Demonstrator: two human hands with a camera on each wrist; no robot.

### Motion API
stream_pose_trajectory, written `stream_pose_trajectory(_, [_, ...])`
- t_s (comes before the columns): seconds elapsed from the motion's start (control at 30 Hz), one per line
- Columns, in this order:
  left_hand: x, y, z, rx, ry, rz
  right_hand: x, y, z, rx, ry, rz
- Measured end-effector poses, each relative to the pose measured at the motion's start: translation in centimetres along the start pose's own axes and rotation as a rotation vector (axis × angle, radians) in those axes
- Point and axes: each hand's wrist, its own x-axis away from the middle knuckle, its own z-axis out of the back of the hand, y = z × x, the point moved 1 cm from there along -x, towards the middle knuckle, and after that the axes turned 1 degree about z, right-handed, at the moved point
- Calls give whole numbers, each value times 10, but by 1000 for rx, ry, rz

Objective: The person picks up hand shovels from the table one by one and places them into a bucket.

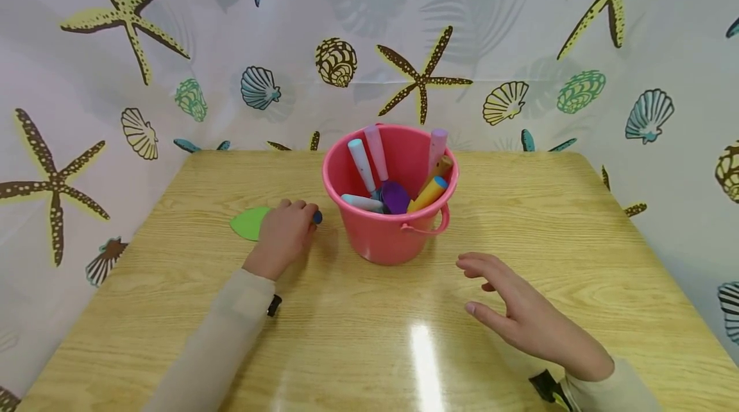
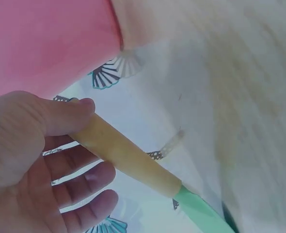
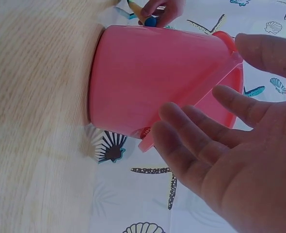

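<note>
On the left part of the table, my left hand [image 1: 284, 235] grips a toy shovel by its yellow handle [image 2: 128, 156], thumb on one side and fingers on the other. The shovel's green leaf-shaped blade [image 1: 248, 224] points left, and its blue handle end shows toward the bucket. A pink bucket [image 1: 378, 242] stands upright just right of that hand. Its handle hangs down on the near right side. My right hand [image 1: 524, 314] is held with fingers spread, right of the bucket and apart from it, holding nothing.
Inside the bucket stand several tools: a light blue handle [image 1: 362, 165], a pink handle [image 1: 376, 152], a purple scoop [image 1: 395, 197], a brown handle [image 1: 440, 168] and a yellow handle [image 1: 428, 195]. Behind the wooden table [image 1: 519, 206] hangs a sea-patterned cloth [image 1: 369, 97].
</note>
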Motion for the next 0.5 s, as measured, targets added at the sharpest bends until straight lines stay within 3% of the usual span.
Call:
stream_pose_trajectory(0.17, [2, -5, 7, -13, 51, -17, -1, 0, 1, 2, -2, -7])
stream_pose_trajectory(0.5, [7, -13, 17, -18, 36, -12, -1, 0, 1, -3, -8, -14])
